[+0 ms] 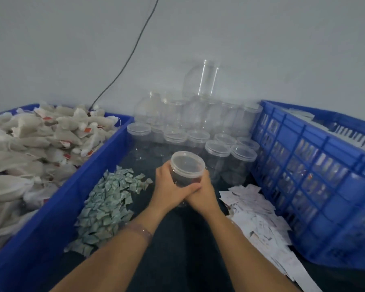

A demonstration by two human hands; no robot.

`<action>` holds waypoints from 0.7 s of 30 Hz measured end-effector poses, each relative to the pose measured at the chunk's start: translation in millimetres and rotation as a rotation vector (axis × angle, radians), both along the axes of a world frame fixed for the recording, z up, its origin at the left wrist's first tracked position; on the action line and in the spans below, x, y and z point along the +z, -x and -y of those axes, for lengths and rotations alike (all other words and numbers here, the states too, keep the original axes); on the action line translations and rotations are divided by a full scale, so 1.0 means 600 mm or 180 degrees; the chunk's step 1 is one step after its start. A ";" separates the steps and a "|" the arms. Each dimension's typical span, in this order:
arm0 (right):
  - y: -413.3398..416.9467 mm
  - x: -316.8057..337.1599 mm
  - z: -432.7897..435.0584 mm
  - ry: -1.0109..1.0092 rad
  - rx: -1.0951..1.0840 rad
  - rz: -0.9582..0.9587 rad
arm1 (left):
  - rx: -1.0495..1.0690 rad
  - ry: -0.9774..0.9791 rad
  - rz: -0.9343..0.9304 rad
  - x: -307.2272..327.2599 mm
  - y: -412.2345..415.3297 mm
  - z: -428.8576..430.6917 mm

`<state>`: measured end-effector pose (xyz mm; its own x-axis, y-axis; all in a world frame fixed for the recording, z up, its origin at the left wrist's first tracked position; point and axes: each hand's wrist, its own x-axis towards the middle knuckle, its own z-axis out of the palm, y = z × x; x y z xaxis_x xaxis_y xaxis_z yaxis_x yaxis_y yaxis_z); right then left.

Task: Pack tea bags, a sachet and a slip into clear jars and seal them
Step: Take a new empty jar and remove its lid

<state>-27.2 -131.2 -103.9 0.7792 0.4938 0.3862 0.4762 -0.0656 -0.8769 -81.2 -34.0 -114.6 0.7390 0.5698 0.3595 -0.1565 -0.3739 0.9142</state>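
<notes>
left hand (170,189) + right hand (201,193): both grip clear lidded plastic jar (187,167) | green sachet pile (108,204) left | white paper slips (259,213) right

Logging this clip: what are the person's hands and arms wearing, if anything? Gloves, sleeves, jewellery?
No gloves on the left hand or the right hand, and no sleeves in view. The only thing worn is a thin, translucent purplish band around the left forearm. No watch shows.
</notes>
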 end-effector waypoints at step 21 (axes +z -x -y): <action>0.012 -0.061 0.043 0.0137 0.0461 -0.0628 | -0.0660 0.0919 0.0036 -0.048 0.012 -0.006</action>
<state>-34.2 -156.8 -140.2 0.7572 0.6186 0.2096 0.3031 -0.0486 -0.9517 -88.6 -30.4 -143.3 0.8465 0.4873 0.2142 -0.2126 -0.0595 0.9753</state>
